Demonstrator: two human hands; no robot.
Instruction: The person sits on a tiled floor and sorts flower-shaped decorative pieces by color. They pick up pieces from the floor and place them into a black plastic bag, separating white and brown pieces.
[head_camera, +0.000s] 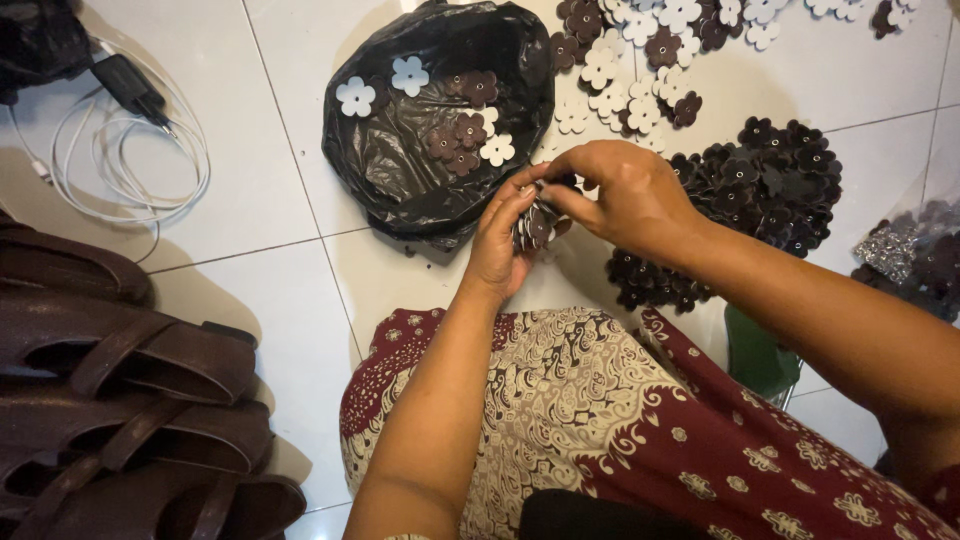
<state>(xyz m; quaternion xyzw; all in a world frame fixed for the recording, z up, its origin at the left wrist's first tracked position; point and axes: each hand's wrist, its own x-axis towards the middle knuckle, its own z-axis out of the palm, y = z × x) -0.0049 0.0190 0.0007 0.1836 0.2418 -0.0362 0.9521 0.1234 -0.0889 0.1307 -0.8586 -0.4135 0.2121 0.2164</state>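
The left hand (497, 250) is gripping a small stack of flower cutouts (535, 225) while the right hand (625, 195) is pinching its top piece. Judged risk: the loosely held stack is liable to be slipping and scattering onto the floor (270, 150).

bare forearms — maroon-and-cream batik skirt (620, 400)

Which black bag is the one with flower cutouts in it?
On the white tiled floor, look just beyond the left hand. The crumpled glossy black plastic bag lies open there, with brown and white flower pieces inside, unlike the loose piles at its right.
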